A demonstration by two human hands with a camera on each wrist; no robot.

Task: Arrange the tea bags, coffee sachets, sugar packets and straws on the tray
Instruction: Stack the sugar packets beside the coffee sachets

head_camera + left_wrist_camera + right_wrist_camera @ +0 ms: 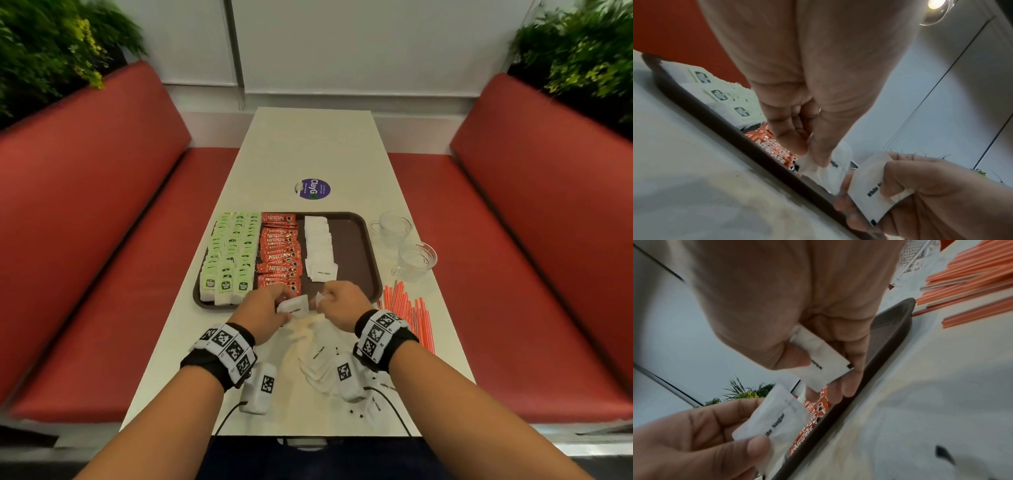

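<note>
Your left hand pinched one white sugar packet between thumb and fingertips, just over the near edge of the tray. Your right hand had its fingers curled round a second sugar packet, close beside the first; the two hands were almost touching.

On the tray, from its left edge to its right:
- Tea bags with green tags, three rows running from far edge to near edge.
- Coffee sachets, red, one overlapping column beside the tea bags.
- Sugar packets in a row, white, one overlapping column beside the coffee sachets.
- A bare brown strip along the right edge.

On the table, off the tray:
- Loose sugar packets, a scattered heap near the near edge, between your wrists.
- Straws, red-and-white, a loose bundle beside the tray's near right corner, just right of your right wrist.
- Two clear glass cups, beside the tray's right edge, beyond the straws.
- A round purple sticker, beyond the tray's far edge.

Red benches ran along both long sides of the table, with green plants behind them. Your hands covered the tray's near rim and the nearest coffee sachets.
</note>
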